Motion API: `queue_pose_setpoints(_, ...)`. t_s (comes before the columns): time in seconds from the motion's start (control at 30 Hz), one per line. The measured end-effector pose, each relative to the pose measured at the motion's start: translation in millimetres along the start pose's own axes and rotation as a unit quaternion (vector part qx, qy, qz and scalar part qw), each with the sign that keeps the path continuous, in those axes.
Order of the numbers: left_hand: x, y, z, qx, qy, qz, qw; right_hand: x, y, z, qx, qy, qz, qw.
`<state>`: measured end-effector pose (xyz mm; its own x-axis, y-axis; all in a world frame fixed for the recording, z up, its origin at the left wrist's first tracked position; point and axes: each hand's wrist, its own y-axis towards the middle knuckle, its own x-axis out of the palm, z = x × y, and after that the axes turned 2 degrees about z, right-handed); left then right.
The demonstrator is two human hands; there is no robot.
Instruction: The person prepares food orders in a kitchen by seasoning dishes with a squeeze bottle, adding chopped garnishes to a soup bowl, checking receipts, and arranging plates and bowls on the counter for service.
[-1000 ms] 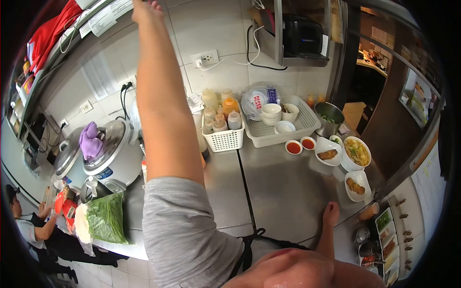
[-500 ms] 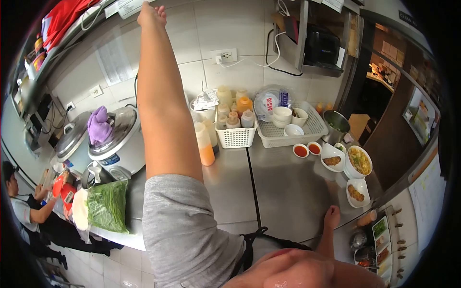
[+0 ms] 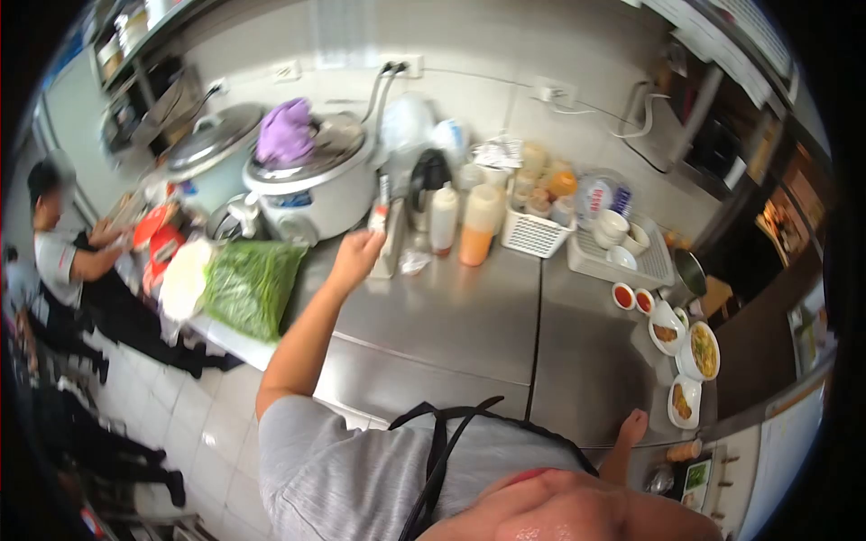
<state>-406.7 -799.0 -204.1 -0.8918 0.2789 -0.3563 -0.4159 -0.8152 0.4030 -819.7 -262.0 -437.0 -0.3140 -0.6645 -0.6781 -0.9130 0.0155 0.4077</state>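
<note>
My left hand (image 3: 359, 257) is closed over the counter, at the near end of a narrow metal tray (image 3: 391, 255). Just above its fingers is a small white item with an orange-red band (image 3: 378, 218); whether the fingers hold it is unclear. To its right stand a clear squeeze bottle (image 3: 443, 219) and one with orange sauce (image 3: 476, 230). My right hand (image 3: 634, 426) is a loose fist by the counter's front edge, with nothing seen in it. Nearest to it is a white dish with browned food (image 3: 684, 401).
Rice cookers (image 3: 311, 185), one with a purple cloth (image 3: 285, 132), stand behind a bag of greens (image 3: 253, 287). Right of them are a bottle basket (image 3: 538, 233), a bowl tray (image 3: 622, 261), sauce cups (image 3: 623, 296) and a noodle bowl (image 3: 704, 352). A co-worker (image 3: 77, 261) stands at far left.
My left hand has come down from the shelf paper at the top to the counter beside the bottles. The view has turned left. My right hand stays near the front edge, still closed.
</note>
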Motion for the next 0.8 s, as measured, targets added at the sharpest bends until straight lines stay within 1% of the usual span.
queue_pose_setpoints(0.03, -18, -33, -27, -0.022, 0.012, 0.001, 1.0, -2, -4, -3, 0.028, 0.008, -0.02, 0.999)
queue_pose_setpoints(0.07, -36, -68, -40, -0.12, -0.052, 0.059, 0.99, -3, -6, -6, 0.05, 0.064, -0.039, 0.996)
queue_pose_setpoints(0.1, -54, -103, -51, -0.212, -0.113, 0.113, 0.964, -1, -11, -9, 0.079, 0.12, -0.056, 0.988)
queue_pose_setpoints(0.13, -74, -134, -67, -0.26, -0.167, 0.171, 0.936, 2, -19, -14, 0.11, 0.178, -0.07, 0.975)
queue_pose_setpoints(0.17, -91, -164, -70, -0.301, -0.172, 0.231, 0.909, 6, -25, -26, 0.127, 0.241, -0.079, 0.959)
queue_pose_setpoints(0.2, -107, -196, -87, -0.307, -0.148, 0.299, 0.891, 12, -31, -43, 0.145, 0.302, -0.088, 0.938)
queue_pose_setpoints(0.23, -126, -224, -101, -0.345, -0.239, 0.33, 0.846, 19, -38, -60, 0.154, 0.376, -0.127, 0.905)
queue_pose_setpoints(0.3, -154, -259, -104, -0.338, -0.214, 0.352, 0.847, 39, -49, -101, 0.177, 0.495, -0.2, 0.827)
queue_pose_setpoints(0.37, -180, -283, -103, -0.339, -0.181, 0.372, 0.845, 53, -72, -169, 0.14, 0.492, -0.208, 0.834)
queue_pose_setpoints(0.4, -194, -289, -108, -0.322, -0.193, 0.393, 0.839, 58, -84, -200, 0.088, 0.473, -0.24, 0.843)
queue_pose_setpoints(0.43, -206, -291, -103, -0.318, -0.163, 0.385, 0.851, 57, -97, -235, 0.043, 0.392, -0.278, 0.876)
queue_pose_setpoints(0.47, -220, -294, -96, -0.319, -0.129, 0.389, 0.854, 61, -117, -269, 0.038, 0.397, -0.28, 0.874)
queue_pose_setpoints(0.5, -231, -298, -88, -0.296, -0.131, 0.383, 0.865, 66, -139, -301, 0.026, 0.401, -0.291, 0.868)
queue_pose_setpoints(0.53, -247, -303, -71, -0.311, -0.102, 0.349, 0.878, 69, -165, -327, 0.03, 0.436, -0.331, 0.837)
queue_pose_setpoints(0.57, -266, -316, -73, -0.297, -0.077, 0.33, 0.893, 76, -194, -353, 0.033, 0.468, -0.381, 0.796)
queue_pose_setpoints(0.6, -286, -335, -73, -0.266, -0.059, 0.305, 0.913, 88, -220, -371, -0.004, 0.445, -0.461, 0.768)
queue_pose_setpoints(0.63, -307, -353, -62, -0.293, -0.035, 0.308, 0.904, 88, -258, -399, -0.042, 0.415, -0.523, 0.743)
queue_pose_setpoints(0.67, -323, -378, -53, -0.298, -0.001, 0.325, 0.897, 82, -299, -420, -0.077, 0.386, -0.572, 0.719)
queue_pose_setpoints(0.7, -345, -405, -47, -0.298, 0.035, 0.333, 0.894, 83, -349, -445, -0.127, 0.356, -0.633, 0.675)
queue_pose_setpoints(0.77, -385, -465, -28, -0.313, 0.087, 0.423, 0.846, 72, -443, -481, -0.216, 0.3, -0.722, 0.585)
queue_pose_setpoints(0.8, -403, -488, -19, -0.311, 0.112, 0.46, 0.824, 63, -490, -501, -0.271, 0.283, -0.764, 0.512)
